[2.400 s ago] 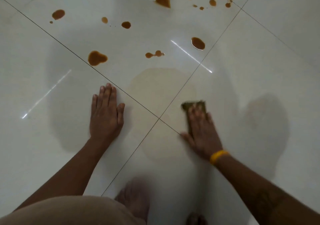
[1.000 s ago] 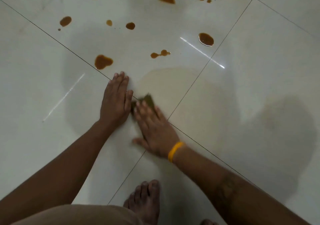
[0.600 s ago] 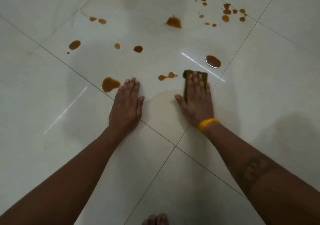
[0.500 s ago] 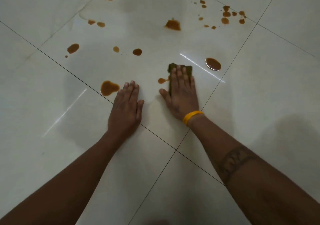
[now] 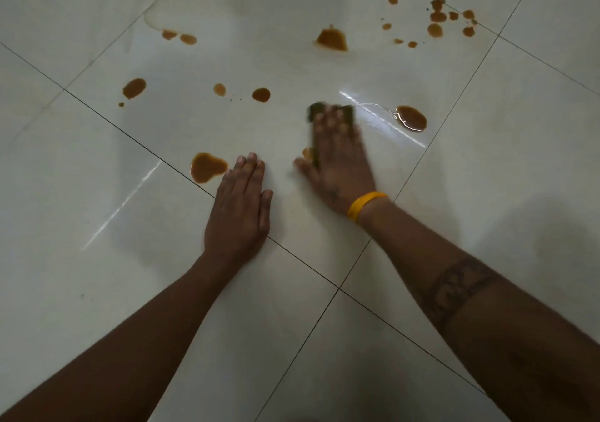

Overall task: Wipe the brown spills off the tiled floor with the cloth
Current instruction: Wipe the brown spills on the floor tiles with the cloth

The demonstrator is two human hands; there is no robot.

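My right hand (image 5: 337,165), with a yellow band at the wrist, lies flat on a dark olive cloth (image 5: 316,109) and presses it to the white tiled floor (image 5: 97,291). Only the cloth's far edge and left side show past my fingers, and the hand is blurred. My left hand (image 5: 238,209) rests flat on the tile, fingers together, holding nothing. A brown puddle (image 5: 206,166) sits just left of its fingertips. Another puddle (image 5: 410,118) lies right of the cloth. A sliver of brown spill (image 5: 306,153) shows beside my right thumb.
Several more brown spots dot the far tile: a blot (image 5: 331,40) straight ahead, a cluster (image 5: 438,15) at far right, drops (image 5: 261,94) and a spot (image 5: 133,87) to the left. Dark grout lines (image 5: 337,288) cross between my forearms.
My right hand has slid the cloth from the tile crossing up the far tile, over the small double spill between the two larger puddles. My left hand stays planted; the view has tilted forward.
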